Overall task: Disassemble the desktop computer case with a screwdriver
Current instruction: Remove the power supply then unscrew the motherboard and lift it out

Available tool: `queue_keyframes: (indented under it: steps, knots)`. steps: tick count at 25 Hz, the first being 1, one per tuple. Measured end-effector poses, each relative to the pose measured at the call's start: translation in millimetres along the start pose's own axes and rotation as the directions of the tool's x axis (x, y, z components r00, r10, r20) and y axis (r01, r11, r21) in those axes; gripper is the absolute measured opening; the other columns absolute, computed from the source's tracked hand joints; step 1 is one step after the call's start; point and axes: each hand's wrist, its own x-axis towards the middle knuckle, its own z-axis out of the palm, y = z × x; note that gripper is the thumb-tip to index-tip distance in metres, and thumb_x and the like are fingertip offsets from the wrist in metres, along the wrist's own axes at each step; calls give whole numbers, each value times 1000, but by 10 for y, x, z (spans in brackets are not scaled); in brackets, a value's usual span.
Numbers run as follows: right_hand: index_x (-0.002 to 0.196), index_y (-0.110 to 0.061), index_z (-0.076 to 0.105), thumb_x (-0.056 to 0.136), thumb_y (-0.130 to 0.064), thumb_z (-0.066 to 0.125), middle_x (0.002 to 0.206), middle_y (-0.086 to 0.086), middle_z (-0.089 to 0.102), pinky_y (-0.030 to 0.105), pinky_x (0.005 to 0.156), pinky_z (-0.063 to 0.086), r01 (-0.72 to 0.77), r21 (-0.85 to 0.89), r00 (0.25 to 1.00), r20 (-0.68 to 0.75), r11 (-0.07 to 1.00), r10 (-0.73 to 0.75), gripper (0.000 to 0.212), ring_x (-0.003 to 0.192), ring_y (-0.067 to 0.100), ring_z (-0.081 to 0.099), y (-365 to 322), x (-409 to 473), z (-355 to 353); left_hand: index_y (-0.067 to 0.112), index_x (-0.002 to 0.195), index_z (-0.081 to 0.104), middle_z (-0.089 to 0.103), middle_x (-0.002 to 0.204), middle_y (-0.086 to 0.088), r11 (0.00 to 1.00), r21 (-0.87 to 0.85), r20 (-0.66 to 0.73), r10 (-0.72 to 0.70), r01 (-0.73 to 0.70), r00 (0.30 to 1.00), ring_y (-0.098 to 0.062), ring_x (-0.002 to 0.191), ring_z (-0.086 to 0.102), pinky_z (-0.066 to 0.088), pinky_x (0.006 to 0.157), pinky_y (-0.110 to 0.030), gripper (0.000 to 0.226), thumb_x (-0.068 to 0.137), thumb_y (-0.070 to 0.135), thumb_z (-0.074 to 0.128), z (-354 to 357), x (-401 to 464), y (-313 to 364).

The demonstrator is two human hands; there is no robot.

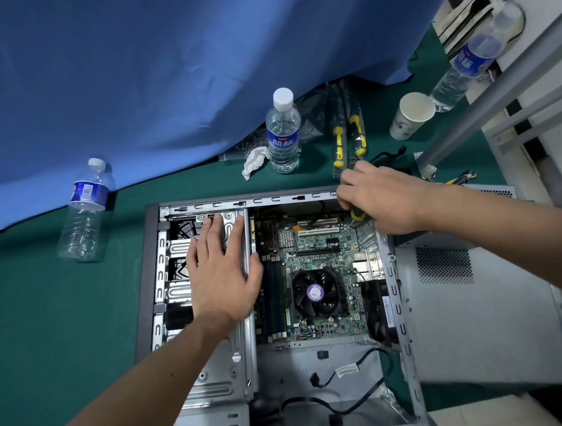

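Open computer case (164,291) lies flat at the centre of the green surface (45,335), motherboard (316,277) exposed. Left hand (223,272) rests flat on the metal drive cage (219,381) at 9 o'clock of the board – fingers straight, spread. Right hand (383,197) at the case's 1 o'clock corner, fingers curled round a yellow-handled screwdriver (358,214) – tip hidden. Removed side panel (485,314) lies at 3 o'clock. Upright water bottle (283,134) at 12 o'clock, two spare screwdrivers (348,139) beside it.
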Motion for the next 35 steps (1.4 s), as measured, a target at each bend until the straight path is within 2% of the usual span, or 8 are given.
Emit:
queue_keyframes:
  steps: [5, 9, 14, 18, 23, 27, 32, 35]
  knots:
    - [118, -12, 42, 102, -47, 38, 114, 12, 46, 36, 61, 44, -181, -34, 982, -53, 983, 179, 39, 82, 26, 49, -64, 16, 26, 27, 154, 25, 23, 159, -12, 1000, -6, -3, -1, 1, 1000, -25, 149, 12, 9, 119, -46, 66, 94, 54, 26, -4, -5, 1]
    - [114, -14, 46, 89, -12, 57, 113, 7, 43, 35, 80, 44, -45, 16, 997, -65, 999, 46, 27, 101, 23, 40, -31, 47, 20, 27, 155, 24, 22, 159, -11, 1000, -2, 2, -1, 1, 1000, -25, 149, 11, 8, 119, -45, 66, 94, 53, 26, -5, -3, 2]
    - [119, -11, 43, 100, -41, 46, 114, 13, 46, 35, 66, 47, -184, -33, 980, -84, 982, 180, 36, 92, 27, 51, -63, 28, 49, 28, 155, 23, 21, 160, -11, 1000, -3, 3, -3, 3, 1000, -25, 149, 11, 6, 119, -44, 66, 93, 53, 26, -12, -5, 6]
    - [116, -14, 49, 90, -13, 56, 114, 7, 44, 35, 79, 46, -40, -32, 998, -58, 999, 38, 27, 101, 24, 42, -20, 42, 21, 28, 155, 22, 20, 161, -11, 1000, -4, 6, -3, 3, 1000, -25, 150, 9, 4, 119, -43, 66, 94, 54, 27, -12, -1, 5]
    - [121, -12, 44, 99, -43, 47, 119, 12, 45, 35, 63, 45, -181, -101, 982, -79, 978, 173, 38, 99, 29, 54, -79, 41, 54, 29, 155, 20, 18, 161, -10, 1000, 3, 10, -5, 5, 1000, -24, 150, 8, 2, 119, -43, 66, 94, 54, 26, -12, -2, 5]
    - [118, -12, 47, 91, -17, 57, 115, 9, 43, 35, 76, 48, -92, -41, 992, -94, 995, 88, 29, 103, 26, 44, -31, 57, 30, 28, 155, 23, 21, 160, -11, 1000, -5, 3, -2, 2, 1000, -25, 150, 10, 4, 119, -43, 66, 93, 53, 27, -18, -3, 11]
    - [120, -14, 42, 98, -43, 49, 114, 9, 44, 36, 64, 48, -157, -28, 985, -81, 987, 154, 37, 92, 26, 52, -36, 14, 46, 28, 155, 22, 21, 160, -11, 1000, 4, 7, -3, 3, 1000, -25, 150, 10, 4, 119, -43, 66, 94, 53, 27, -13, 0, 10]
    - [117, -11, 43, 99, -23, 51, 112, 10, 43, 39, 72, 51, -87, -12, 993, -86, 996, 85, 24, 88, 25, 49, -36, 31, 55, 29, 155, 22, 21, 160, -11, 1000, 6, 5, -3, 3, 1000, -25, 150, 10, 1, 118, -41, 66, 94, 53, 28, -10, 3, 4]
